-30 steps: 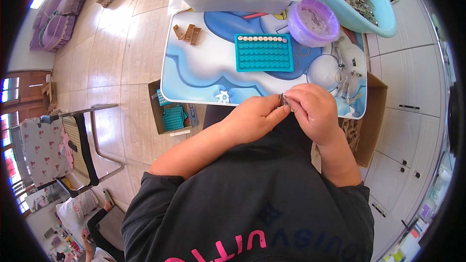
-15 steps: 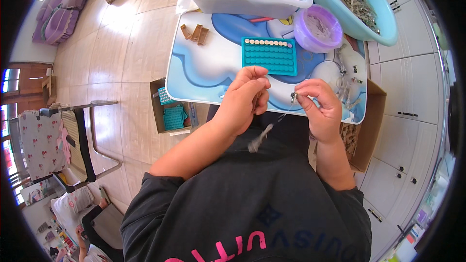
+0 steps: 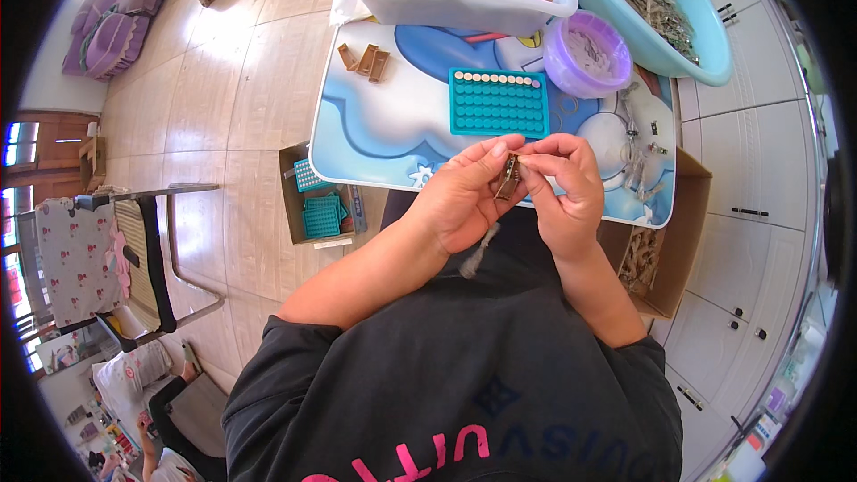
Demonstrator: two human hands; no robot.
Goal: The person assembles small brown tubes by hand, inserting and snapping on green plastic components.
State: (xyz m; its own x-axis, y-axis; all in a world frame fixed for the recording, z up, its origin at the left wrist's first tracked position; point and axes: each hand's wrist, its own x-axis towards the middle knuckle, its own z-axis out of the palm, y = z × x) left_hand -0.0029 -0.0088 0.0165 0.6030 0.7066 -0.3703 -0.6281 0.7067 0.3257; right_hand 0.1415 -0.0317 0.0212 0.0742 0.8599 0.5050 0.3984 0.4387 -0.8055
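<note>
Brown casing (image 3: pixel 507 180) is at the table's (image 3: pixel 393 116) near edge, btwn the hands; long axis runs approx. near-far, far end tipped slightly R. L hand (image 3: pixel 464 195) pinches it, thumb vs. fingers; R hand (image 3: pixel 569 195) has fingertips by its far end, can't tell if gripping. Grey tassel (image 3: pixel 478 257) hangs nearer. Teal tray (image 3: pixel 500 109) lies just beyond; white tub (image 3: pixel 455 12) farther, purple bowl (image 3: pixel 560 71) far R, loose brown pieces (image 3: pixel 367 61) far L.
</note>
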